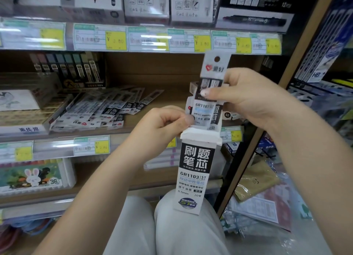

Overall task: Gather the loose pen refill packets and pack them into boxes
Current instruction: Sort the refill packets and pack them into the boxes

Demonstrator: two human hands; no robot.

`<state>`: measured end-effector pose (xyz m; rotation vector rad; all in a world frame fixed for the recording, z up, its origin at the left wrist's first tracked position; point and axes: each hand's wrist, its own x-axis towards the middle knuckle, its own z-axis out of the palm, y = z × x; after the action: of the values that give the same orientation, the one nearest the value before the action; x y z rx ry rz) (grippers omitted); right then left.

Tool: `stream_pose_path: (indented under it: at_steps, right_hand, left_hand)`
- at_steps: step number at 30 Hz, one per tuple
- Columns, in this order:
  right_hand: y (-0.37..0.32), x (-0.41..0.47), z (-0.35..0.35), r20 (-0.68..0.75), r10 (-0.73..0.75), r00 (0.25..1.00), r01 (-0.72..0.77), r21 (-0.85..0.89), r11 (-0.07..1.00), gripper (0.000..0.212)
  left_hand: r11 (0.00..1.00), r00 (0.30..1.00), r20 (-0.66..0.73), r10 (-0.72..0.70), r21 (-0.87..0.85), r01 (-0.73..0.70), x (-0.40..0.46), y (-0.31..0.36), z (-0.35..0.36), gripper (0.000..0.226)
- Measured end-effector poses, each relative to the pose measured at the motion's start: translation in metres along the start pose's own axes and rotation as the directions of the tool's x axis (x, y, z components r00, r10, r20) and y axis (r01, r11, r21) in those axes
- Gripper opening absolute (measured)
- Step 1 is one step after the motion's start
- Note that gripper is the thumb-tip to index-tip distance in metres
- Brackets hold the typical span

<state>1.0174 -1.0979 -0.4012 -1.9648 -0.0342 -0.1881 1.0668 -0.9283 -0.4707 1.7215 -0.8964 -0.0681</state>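
Left hand (164, 124) pinches the open top of the box (196, 170), right hand (246, 94) grips a refill packet (210, 94) half down inside it, bottom end hidden. Box reads GR1103, 0.5mm. More packets (99, 109) lie piled on the shelf (152, 119); price tags too blurry.

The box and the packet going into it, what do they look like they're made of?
Box: seemingly thin printed cardboard, matte; its top flaps fold out with white, papery edges where the left hand holds it. Packet, pinched by the right hand: probably thin plastic film, slightly glossy, with a punched hanging hole at the top. The blur leaves the finish uncertain.
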Motion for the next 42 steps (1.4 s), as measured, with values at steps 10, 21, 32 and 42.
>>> stream_pose_path:
  at_steps: [10, 21, 32, 42]
  right_hand:
    - [-0.026, 0.005, -0.006, 0.141, 0.065, 0.988, 0.044, -0.657, 0.753, 0.008]
    - [-0.033, 0.017, 0.007, 0.234, 0.105, 0.967, 0.138, -0.820, 0.556, 0.008]
    - [-0.035, 0.025, 0.017, 0.281, 0.149, 0.948, 0.170, -0.845, 0.506, 0.010]
    - [-0.026, 0.028, 0.034, 0.305, 0.257, 0.917, 0.221, -0.925, 0.309, 0.012]
  left_hand:
    - [0.998, 0.999, 0.043, 0.022, 0.063, -0.025, 0.006, 0.002, 0.003, 0.030]
    - [0.985, 1.000, 0.016, -0.006, 0.171, 0.003, 0.011, 0.001, 0.000, 0.032]
    - [0.980, 1.000, 0.013, -0.001, 0.201, -0.002, 0.012, 0.000, -0.001, 0.049]
    - [0.990, 0.988, 0.079, -0.130, 0.058, 0.126, 0.011, 0.001, -0.004, 0.029]
